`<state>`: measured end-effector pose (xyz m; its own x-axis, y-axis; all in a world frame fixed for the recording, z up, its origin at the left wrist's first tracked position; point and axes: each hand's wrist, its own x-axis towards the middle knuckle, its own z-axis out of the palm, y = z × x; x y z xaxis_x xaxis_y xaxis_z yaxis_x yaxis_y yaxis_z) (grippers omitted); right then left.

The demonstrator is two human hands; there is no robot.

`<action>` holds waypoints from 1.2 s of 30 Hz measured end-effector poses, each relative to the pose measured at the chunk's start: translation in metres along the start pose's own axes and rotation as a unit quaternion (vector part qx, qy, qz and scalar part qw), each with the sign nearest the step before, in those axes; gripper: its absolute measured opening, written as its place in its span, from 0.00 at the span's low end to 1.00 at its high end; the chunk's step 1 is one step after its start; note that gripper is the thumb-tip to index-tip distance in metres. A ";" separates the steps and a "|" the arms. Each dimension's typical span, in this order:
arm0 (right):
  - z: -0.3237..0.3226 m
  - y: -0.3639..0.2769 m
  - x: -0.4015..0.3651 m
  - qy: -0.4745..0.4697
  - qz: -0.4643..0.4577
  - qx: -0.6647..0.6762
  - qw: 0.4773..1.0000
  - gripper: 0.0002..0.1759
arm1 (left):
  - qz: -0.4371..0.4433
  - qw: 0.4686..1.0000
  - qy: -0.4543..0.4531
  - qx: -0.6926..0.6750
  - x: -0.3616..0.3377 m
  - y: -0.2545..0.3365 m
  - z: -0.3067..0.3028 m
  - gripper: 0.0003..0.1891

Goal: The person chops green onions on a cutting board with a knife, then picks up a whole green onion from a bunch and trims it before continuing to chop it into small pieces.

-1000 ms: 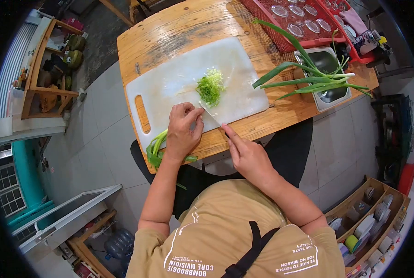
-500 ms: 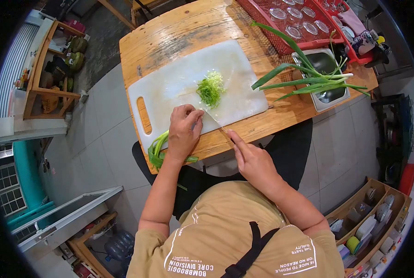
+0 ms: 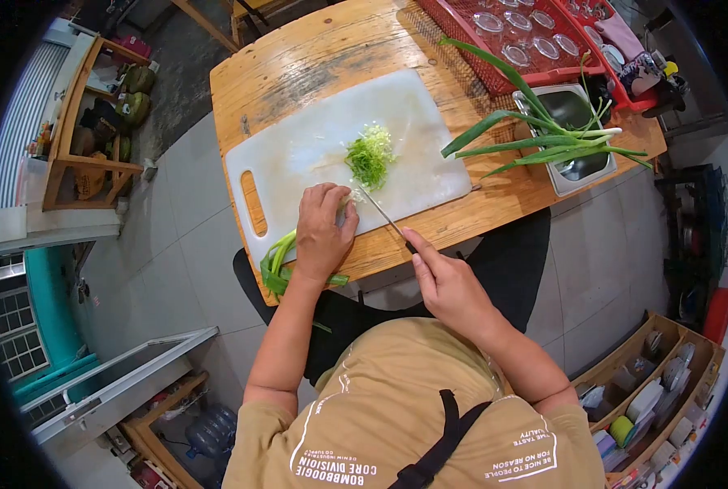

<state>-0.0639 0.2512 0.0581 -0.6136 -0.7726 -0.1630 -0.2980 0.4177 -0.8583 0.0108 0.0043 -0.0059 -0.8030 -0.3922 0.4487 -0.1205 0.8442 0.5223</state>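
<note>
My right hand (image 3: 445, 281) is closed round the dark handle of a knife (image 3: 386, 215), whose blade reaches up and left over the cutting board. Close to the blade tip, my left hand (image 3: 325, 228) has its fingers curled over a bunch of spring onions (image 3: 276, 262); their green ends trail off the near left edge of the white cutting board (image 3: 417, 122). White cut pieces (image 3: 357, 196) lie between the fingers and the blade. Just beyond them sits a heap of chopped spring onion (image 3: 370, 156), green with paler bits.
Whole spring onions (image 3: 559, 140) lie across a metal container (image 3: 608, 167) on the right of the wooden table (image 3: 299, 57). Behind it, a red crate (image 3: 494, 77) holds several upturned glasses. A black seat (image 3: 502, 269) is under the table's near edge.
The knife blade has shifted slightly right, away from my left fingers, and small white pieces now show beside them. My right hand has moved a little with it.
</note>
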 end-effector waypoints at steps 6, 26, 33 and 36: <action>0.015 0.003 0.002 0.001 -0.005 -0.007 1.000 0.30 | -0.011 1.000 -0.007 0.003 0.001 0.004 0.000 0.12; 0.042 0.017 0.020 0.055 -0.062 -0.156 0.984 0.33 | -0.016 1.000 0.014 0.001 0.001 0.002 0.000 0.11; -0.004 -0.002 0.006 -0.001 -0.005 -0.062 0.998 0.28 | -0.023 1.000 0.005 0.001 0.001 0.003 0.001 0.10; -0.009 0.002 0.008 0.024 -0.028 -0.059 0.998 0.29 | -0.021 1.000 0.006 0.005 0.000 0.001 0.001 0.10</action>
<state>-0.0759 0.2503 0.0595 -0.6273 -0.7734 -0.0910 -0.4146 0.4306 -0.8016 0.0103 0.0060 -0.0060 -0.7895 -0.4321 0.4358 -0.1599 0.8304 0.5337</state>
